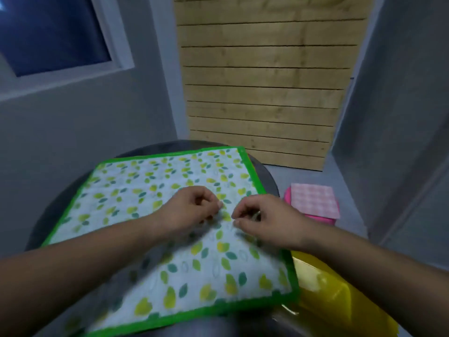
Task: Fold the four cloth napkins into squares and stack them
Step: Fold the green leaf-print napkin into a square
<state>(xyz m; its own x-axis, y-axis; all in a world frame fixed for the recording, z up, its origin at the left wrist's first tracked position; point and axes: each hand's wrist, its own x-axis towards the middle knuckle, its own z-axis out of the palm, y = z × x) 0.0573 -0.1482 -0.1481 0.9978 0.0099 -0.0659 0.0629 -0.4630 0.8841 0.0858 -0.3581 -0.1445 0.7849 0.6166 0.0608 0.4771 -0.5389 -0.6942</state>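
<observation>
Right now your two hands sit close together, not touching, over the middle of the white cloth napkin with the green and yellow leaf print and bright green border (150,181). Your left hand (194,207) has its fingers curled under, thumb and forefinger tips down at the cloth. Your right hand (262,220) mirrors it just beside, fingers curled, tips pointing toward the left hand. Motion blur keeps you from telling whether either hand actually pinches the fabric or only touches it.

That leaf-print napkin lies spread open and unfolded on the round dark grey table (267,176), covering most of its top. Its far right corner reaches close to the table's far right edge, and its left corner lies toward the table's left edge. Both your forearms cross its near half.

Off the table's right edge, well apart from your hands, a folded pink-and-white checked cloth napkin (314,198) lies square on top of a bright pink object (318,218) on the floor. By the table's near right edge, a shiny yellow plastic sheet (335,300) sits just beside the leaf-print napkin's near right corner, partly under your right forearm.
</observation>
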